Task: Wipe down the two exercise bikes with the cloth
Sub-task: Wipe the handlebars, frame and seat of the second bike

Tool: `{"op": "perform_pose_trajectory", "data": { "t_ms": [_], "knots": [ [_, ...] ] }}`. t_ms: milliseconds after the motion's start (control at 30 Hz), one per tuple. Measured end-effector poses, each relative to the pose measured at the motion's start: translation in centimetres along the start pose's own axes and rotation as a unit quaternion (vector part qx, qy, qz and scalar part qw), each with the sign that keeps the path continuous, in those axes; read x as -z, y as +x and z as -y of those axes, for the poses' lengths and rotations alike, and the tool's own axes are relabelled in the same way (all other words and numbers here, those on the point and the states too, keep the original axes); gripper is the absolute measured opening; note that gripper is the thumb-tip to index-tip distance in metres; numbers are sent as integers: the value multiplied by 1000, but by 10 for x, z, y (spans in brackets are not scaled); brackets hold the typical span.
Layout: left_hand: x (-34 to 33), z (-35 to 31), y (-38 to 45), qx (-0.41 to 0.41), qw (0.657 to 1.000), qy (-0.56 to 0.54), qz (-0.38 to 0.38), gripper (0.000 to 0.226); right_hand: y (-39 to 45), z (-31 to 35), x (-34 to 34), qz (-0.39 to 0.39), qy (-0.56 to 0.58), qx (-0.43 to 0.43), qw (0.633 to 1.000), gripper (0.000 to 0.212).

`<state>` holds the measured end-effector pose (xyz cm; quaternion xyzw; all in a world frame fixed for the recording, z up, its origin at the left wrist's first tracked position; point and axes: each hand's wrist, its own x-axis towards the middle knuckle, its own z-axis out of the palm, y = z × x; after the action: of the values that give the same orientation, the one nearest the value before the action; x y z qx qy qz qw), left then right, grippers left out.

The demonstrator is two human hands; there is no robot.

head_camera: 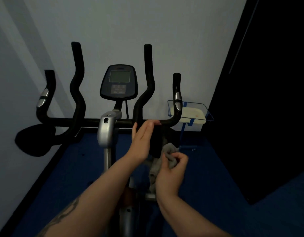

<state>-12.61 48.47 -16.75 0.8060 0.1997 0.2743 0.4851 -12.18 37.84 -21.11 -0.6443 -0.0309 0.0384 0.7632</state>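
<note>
Behind the handlebar [89,123], a blue rack [206,113] stands.

Exercise bike [107,132]: one in view, facing a pale wall, standing on blue floor. Black handlebar [83,121] w/ crossbar running left-right; two tall curved inner grips and two shorter outer grips, outer ones w/ silver sensor pads. Dark console [118,82] upright at centre above the bar, screen off, buttons below it. Silver stem clamp and post drop down from the crossbar's middle.

Cloth [166,161]: grey, crumpled, hanging limp below the crossbar's right part, just right of the post; upper part bunched, lower part trailing down. 2nd bike not in view.
</note>
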Motion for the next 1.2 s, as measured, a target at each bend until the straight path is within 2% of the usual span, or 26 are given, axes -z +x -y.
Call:
{"op": "perform_pose_trajectory", "data": {
  "t_ms": [100, 200, 267, 333, 367, 433, 467, 567, 600, 700, 833, 900, 933, 1000, 1033, 1100, 1167, 1200],
  "knots": [
    [7, 8, -21, -24, 1000, -20, -7, 43, 15, 7, 14, -1, 2, 45, 999, 20],
    [11, 11, -34, 2, 991, -133, -17, 37, 43, 31, 22, -37, 15, 133, 990, 25],
    [13, 9, -37, 8, 988, -156, -13, 38, 62, 45, 14, 32, -25, 176, 984, 29],
    [14, 9, -35, 3, 986, -166, -16, 37, 66, 48, 4, 143, -109, 195, 964, 34],
    [14, 10, -35, 3, 984, -176, -18, 37, 64, 42, 4, 179, -158, 211, 948, 35],
    [14, 12, -34, 11, 980, -195, -25, 35, 56, 24, 11, 180, -229, 281, 915, 35],
    [14, 13, -34, 14, 980, -196, -31, 35, 52, 18, 19, 179, -256, 340, 887, 37],
    [12, 16, -34, 4, 982, -181, -50, 33, 65, 22, 29, 223, -318, 524, 758, 41],
    [10, 15, -34, -1, 982, -180, -57, 32, 72, 30, 24, 219, -327, 541, 743, 41],
    [4, 15, -35, -2, 980, -180, -89, 31, 70, 39, 11, 180, -360, 512, 759, 44],
    [0, 15, -36, 6, 979, -176, -100, 30, 54, 28, 23, 201, -382, 568, 701, 47],
    [6, 14, -31, 0, 985, -143, -96, 29, 64, 42, 17, 192, -364, 568, 713, 39],
    [11, 14, -26, -11, 990, -104, -99, 28, 70, 50, 11, 178, -348, 548, 739, 34],
    [27, 14, -12, -51, 991, 12, -126, 26, 70, 58, -4, 155, -329, 458, 811, 25],
    [37, 14, -4, -70, 985, 68, -145, 24, 64, 56, -10, 153, -335, 408, 836, 22],
    [60, 15, 14, -96, 967, 167, -166, 19, 48, 42, -15, 166, -385, 357, 835, 23],
    [82, 21, 28, -111, 942, 270, -164, 15, 41, 32, -14, 192, -404, 352, 822, 22],
    [91, 27, 34, -115, 931, 309, -155, 14, 43, 35, -16, 202, -394, 344, 828, 20]
  ]
}}
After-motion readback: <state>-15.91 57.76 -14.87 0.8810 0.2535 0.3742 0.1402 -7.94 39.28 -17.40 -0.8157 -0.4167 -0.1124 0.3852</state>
